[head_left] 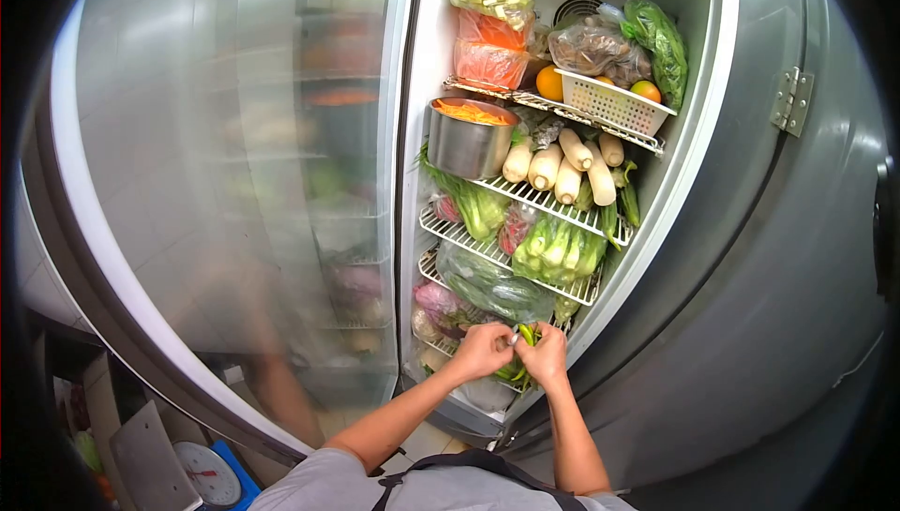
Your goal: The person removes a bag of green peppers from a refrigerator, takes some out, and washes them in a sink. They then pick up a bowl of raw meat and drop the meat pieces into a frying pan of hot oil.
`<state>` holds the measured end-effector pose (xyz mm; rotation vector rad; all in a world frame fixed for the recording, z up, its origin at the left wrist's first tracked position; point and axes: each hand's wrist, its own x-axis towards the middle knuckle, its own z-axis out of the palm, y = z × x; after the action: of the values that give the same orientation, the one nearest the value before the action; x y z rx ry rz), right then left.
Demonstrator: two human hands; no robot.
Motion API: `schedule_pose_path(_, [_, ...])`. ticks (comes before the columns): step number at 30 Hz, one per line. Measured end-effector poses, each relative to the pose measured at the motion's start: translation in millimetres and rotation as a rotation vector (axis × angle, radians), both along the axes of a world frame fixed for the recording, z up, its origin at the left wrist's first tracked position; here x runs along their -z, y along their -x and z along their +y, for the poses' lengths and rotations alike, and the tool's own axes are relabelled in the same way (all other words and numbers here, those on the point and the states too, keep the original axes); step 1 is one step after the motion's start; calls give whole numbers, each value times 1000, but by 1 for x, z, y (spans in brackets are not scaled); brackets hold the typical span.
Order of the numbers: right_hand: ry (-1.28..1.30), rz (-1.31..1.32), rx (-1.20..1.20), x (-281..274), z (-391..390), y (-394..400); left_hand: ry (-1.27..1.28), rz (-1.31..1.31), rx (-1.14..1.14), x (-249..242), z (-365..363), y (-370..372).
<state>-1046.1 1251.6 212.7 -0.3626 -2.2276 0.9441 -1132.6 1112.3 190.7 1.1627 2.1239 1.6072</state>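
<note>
In front of the lower shelves of an open upright fridge, my two hands meet. My left hand (486, 352) is closed, its fingertips pinched together near my right hand; what they hold is too small to make out. My right hand (546, 353) is closed around slender green vegetables that look like long green peppers (528, 333). More green pieces show below, between the hands. Just above them a plastic bag of dark green vegetables (492, 284) lies on a wire shelf. Purple and pale vegetables (439, 305) sit to the left of my left hand.
Higher shelves carry a steel pot (471, 145) of orange shreds, white radishes (568, 173), bagged leafy greens (560, 253) and a white basket (614, 103) with round fruit. The glass door (234, 155) stands open at left. A dial scale (208, 473) is at lower left.
</note>
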Motion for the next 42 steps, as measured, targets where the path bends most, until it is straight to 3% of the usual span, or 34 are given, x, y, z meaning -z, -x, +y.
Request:
schedule_pose_path(2, [30, -3, -63, -25, -3, -4, 73, 774, -115, -22, -12, -7])
schedule_pose_path(3, [130, 32, -199, -39, -4, -7, 43, 755, -96, -22, -11, -8])
schedule_pose_path(6, [232, 157, -280, -79, -11, -11, -19, 444, -21, -13, 3, -2])
schedule_pose_path(8, [428, 203, -367, -98, -8, -14, -213, 530, -163, -34, 7, 2])
schedule_pose_path(10, [262, 304, -307, -116, -5, -19, -441, 567, -241, -49, 15, 32])
schedule_pose_path(12, [366, 423, -287, -140, -15, -40, -617, 358, -371, -101, 14, 55])
schedule_pose_path(14, [374, 314, -216, -139, -2, -62, -743, 481, -459, -177, 8, 82])
schedule_pose_path(15, [532, 286, -255, -139, -5, -74, -887, 538, -452, -221, 9, 93])
schedule_pose_path(16, [497, 318, -293, -124, 0, -74, -932, 628, -543, -266, 8, 99])
schedule_pose_path(17, [543, 268, -318, -111, 1, -78, -828, 631, -701, -300, 11, 117])
schedule_pose_path(18, [587, 217, -341, -98, 2, -83, -876, 796, -848, -331, 26, 139])
schedule_pose_path(20, [620, 153, -320, -66, 3, -88, -735, 803, -877, -371, 47, 144])
schedule_pose_path(24, [672, -23, -245, -18, 14, -122, -236, 918, -657, -354, 103, 158])
schedule_pose_path(25, [658, -42, -252, -5, 17, -131, -335, 802, -618, -352, 105, 158])
schedule_pose_path(28, [694, -221, -275, 22, 20, -154, -488, 866, -568, -356, 120, 213])
schedule_pose_path(30, [723, -265, -283, 33, 13, -157, -195, 847, -690, -367, 120, 203])
schedule_pose_path(34, [770, -290, -330, 24, -12, -144, -68, 976, -925, -372, 145, 207])
schedule_pose_path(38, [723, -288, -358, 25, -24, -137, -602, 1070, -730, -340, 104, 151])
schedule_pose_path(40, [748, -319, -369, 16, -27, -141, -543, 1255, -784, -302, 135, 195])
schedule_pose_path(42, [760, -317, -392, 38, -16, -140, -471, 1329, -798, -307, 139, 208])
